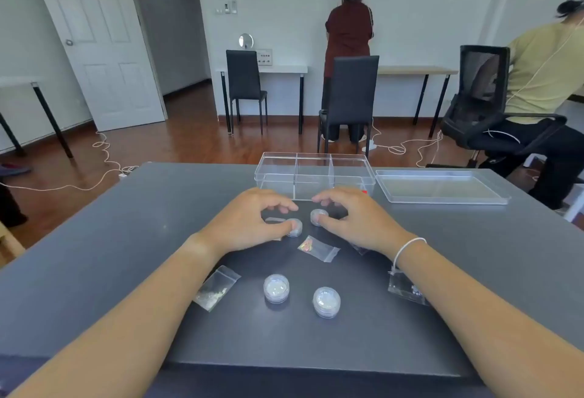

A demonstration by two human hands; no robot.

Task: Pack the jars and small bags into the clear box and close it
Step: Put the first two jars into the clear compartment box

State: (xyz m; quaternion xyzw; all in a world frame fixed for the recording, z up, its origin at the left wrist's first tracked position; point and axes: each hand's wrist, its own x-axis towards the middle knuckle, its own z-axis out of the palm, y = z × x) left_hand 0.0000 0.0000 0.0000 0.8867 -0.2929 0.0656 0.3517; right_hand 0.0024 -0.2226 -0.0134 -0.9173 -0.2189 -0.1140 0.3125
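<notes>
Reaching forward over the dark desk (126, 239) with both hands, just short of the clear box (314, 176)
Left hand (249, 223) curled over a small round jar (294, 227), thumb on its near edge, fingers arched above; grip closing around the jar but not seen clamped, so cannot tell whether held
Right hand (354, 220) arched the same way over a second jar (318, 216), thumb touching its near side, forefinger above; cannot tell whether this grip is shut either
Both of these jars standing on the desk, side by side, just in front of the box's near wall
Clear box open, split into three compartments, nothing visible inside, set at the far middle of the desk
Clear lid (442, 187) lying flat just to the right of the box, apart from it
Two more jars nearer the body, upright and untouched: one on the left (276, 287), one on the right (326, 301), close together but not touching
Small bag with coloured bits (317, 248) lying flat between the hands and the near jars
Another small bag (216, 290) partly under the left forearm, with pale contents
Third small bag (407, 289) beside the right wrist, partly covered by the arm
White bracelet (407, 247) on the right wrist
</notes>
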